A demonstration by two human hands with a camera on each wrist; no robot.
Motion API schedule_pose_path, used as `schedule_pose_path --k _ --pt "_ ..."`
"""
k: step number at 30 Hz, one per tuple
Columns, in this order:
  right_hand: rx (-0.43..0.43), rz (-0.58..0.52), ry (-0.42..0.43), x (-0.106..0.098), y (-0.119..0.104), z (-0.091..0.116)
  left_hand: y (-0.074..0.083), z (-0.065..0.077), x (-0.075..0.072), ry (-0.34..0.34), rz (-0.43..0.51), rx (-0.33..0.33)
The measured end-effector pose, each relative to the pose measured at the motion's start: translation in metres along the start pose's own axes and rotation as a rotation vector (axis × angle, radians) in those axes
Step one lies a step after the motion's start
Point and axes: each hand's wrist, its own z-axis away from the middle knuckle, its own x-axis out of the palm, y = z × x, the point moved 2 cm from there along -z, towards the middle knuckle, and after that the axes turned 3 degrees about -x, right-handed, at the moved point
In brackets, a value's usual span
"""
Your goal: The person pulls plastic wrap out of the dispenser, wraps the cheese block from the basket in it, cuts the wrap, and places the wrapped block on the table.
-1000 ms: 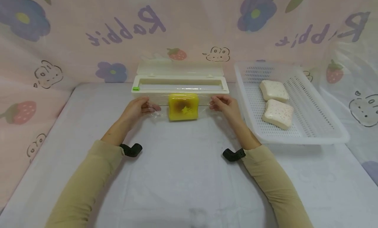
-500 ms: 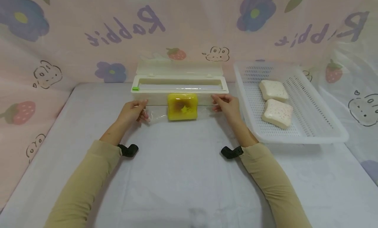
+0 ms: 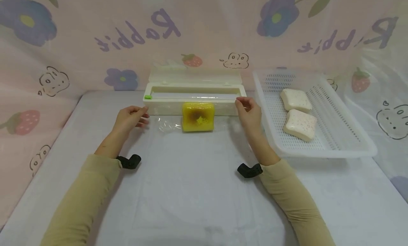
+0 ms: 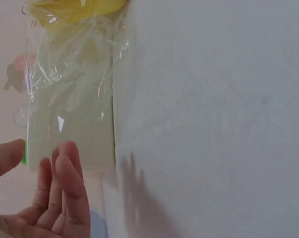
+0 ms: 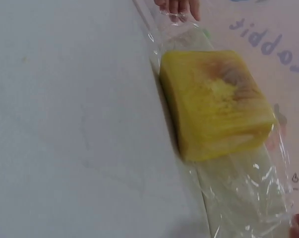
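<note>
A yellow bread-shaped block (image 3: pixel 198 117) with a browned top stands upright at the front of a white cling film dispenser (image 3: pixel 165 108). Clear cling film (image 4: pixel 72 64) covers the block and spreads crinkled to both sides. At the dispenser's left end is my left hand (image 3: pixel 129 117), fingers apart and holding nothing. Its thumb overlaps a small green slider (image 4: pixel 24 151) in the left wrist view. My right hand (image 3: pixel 250 113) has its thumb and index fingertips close together at the dispenser's upper right corner; I cannot tell whether they pinch film there.
On the right stands a white plastic basket (image 3: pixel 331 132) holding two cream speckled bread-shaped blocks (image 3: pixel 295 100). The dispenser's lid (image 3: pixel 195 76) is raised at the back. A patterned curtain (image 3: pixel 204 33) hangs behind the table (image 3: pixel 191 189), which has a white cover.
My left hand has let go of the film and moved left to the dispenser's end. My right hand has shifted right and away from me to its upper corner. The yellow block has stayed put.
</note>
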Motion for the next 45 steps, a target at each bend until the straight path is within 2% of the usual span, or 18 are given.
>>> schedule_pose_path --k 2,5,9,18,22,26,30,34,40,45 --pt "-0.096 0.032 0.020 0.005 -0.007 0.002 0.003 0.000 0.001 0.059 -0.019 0.015" --pt "-0.217 0.048 0.033 0.014 -0.016 0.005 0.008 -0.001 0.004 0.137 -0.045 0.001" --pt "-0.290 0.034 0.000 0.031 -0.025 0.003 0.012 -0.005 0.007 0.193 -0.073 0.006" --pt "-0.251 -0.029 -0.125 0.066 -0.040 -0.003 0.012 -0.017 0.009 0.160 -0.047 0.105" --pt "-0.239 -0.032 -0.185 0.081 -0.046 -0.002 0.009 -0.019 0.008 0.158 -0.076 0.137" --pt "-0.233 -0.036 -0.235 0.096 -0.052 -0.004 0.006 -0.022 0.006 0.170 -0.088 0.136" --pt "-0.219 -0.052 -0.279 0.111 -0.058 -0.007 0.005 -0.027 0.003 0.146 -0.063 0.113" --pt "-0.220 -0.019 -0.355 0.130 -0.064 -0.010 0.003 -0.030 -0.002 0.141 -0.072 0.115" --pt "-0.229 0.019 -0.530 0.160 -0.062 -0.019 0.000 -0.034 -0.002 0.151 -0.058 0.127" --pt "-0.211 0.076 -0.611 0.178 -0.063 -0.022 -0.002 -0.035 -0.002 0.145 -0.105 0.204"
